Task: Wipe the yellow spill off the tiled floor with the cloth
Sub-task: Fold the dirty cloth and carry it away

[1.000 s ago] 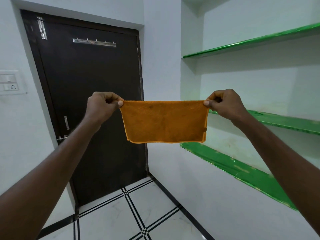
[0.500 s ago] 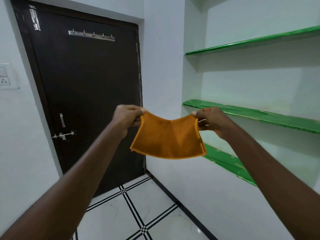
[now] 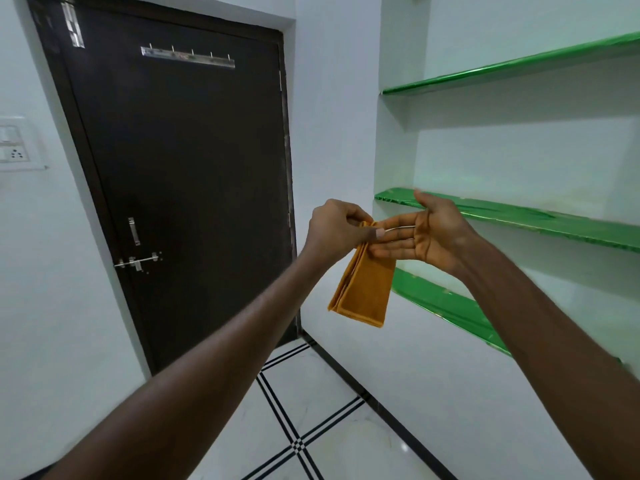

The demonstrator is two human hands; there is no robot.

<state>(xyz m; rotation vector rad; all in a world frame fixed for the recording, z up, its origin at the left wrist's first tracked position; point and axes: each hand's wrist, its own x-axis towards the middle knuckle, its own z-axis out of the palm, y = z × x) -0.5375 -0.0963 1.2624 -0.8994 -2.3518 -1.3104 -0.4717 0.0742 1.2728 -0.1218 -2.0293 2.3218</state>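
Nearest to you, both forearms reach out from the lower corners, and the tiled floor (image 3: 332,431) below them shows white tiles with black lines; no yellow spill is visible in this part of it. Further out, your left hand (image 3: 337,233) makes the only grip here: thumb and curled fingers pinch the top edge of the cloth (image 3: 363,292). Your right hand (image 3: 427,237) is flat, fingers straight, lying against the same top edge and holding nothing.

The cloth hangs in the air between the hands, folded double, its lower part free. It looks light, soft and a little fuzzy, so I judge it will not slip, but it will flop and unfold if you take it by one layer only. Take both layers together, or bunch it in the palm before you go down to the floor.

Behind are the green shelves (image 3: 519,220) on the right and the dark door (image 3: 180,188).
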